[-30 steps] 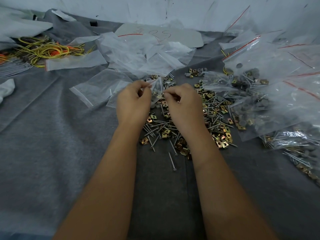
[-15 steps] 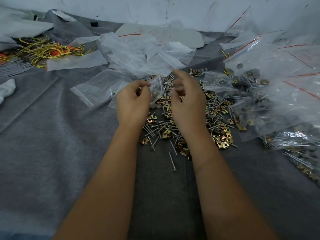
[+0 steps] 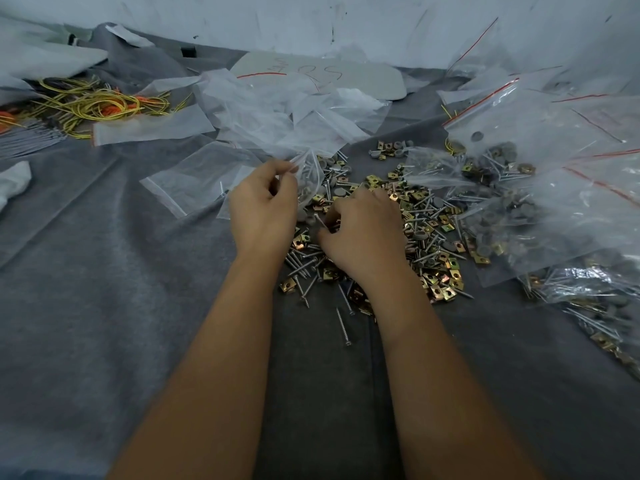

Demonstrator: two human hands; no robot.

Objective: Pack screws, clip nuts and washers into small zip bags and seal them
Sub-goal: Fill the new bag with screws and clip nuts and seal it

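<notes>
Small zip bag (image 3: 310, 174), partly filled w/ screws, pinched at its mouth by left hand (image 3: 263, 206), held just above the loose pile of screws, clip nuts & washers (image 3: 419, 230). Right hand (image 3: 363, 233) down on the pile, fingers curled, pinching a screw. All on grey felt cloth (image 3: 104, 306). Empty bags (image 3: 277, 116) behind, filled bags (image 3: 540, 188) to the right, yellow wire (image 3: 90, 105) far left, scuffed white wall (image 3: 311, 22) at back.
</notes>
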